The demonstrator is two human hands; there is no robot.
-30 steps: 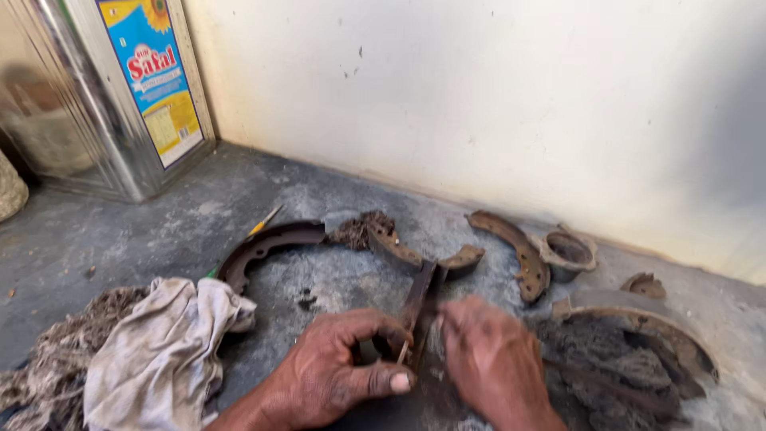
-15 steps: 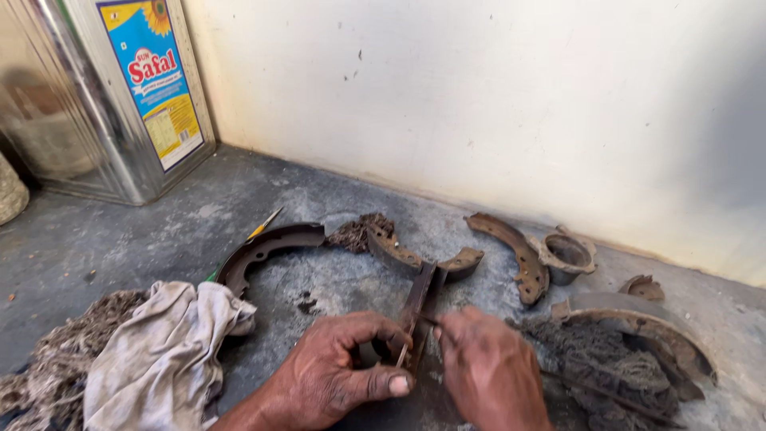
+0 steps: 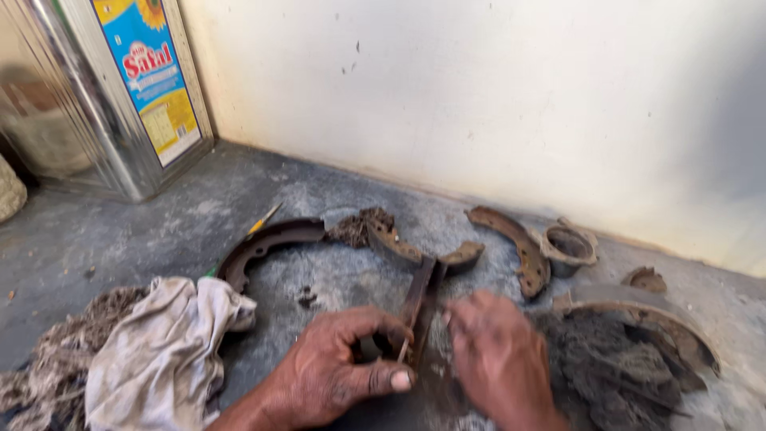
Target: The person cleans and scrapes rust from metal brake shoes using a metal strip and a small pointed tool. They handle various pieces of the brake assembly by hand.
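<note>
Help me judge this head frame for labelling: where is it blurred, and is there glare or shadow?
Head view: the right hand is smeared by motion blur, while the left hand gripping the rusty flat metal piece is sharper; the shiny tin can shows soft reflections; the wall is brightly lit, darkening toward the right edge; light on the floor is even.

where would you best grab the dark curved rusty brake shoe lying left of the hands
Probably at the middle of the arc of the dark curved rusty brake shoe, coming from above with fingers across its narrow band. It lies flat on the grey floor, the middle is bare, its lower end sits by the dirty white rag and its upper end meets a clump of brown debris.
</note>
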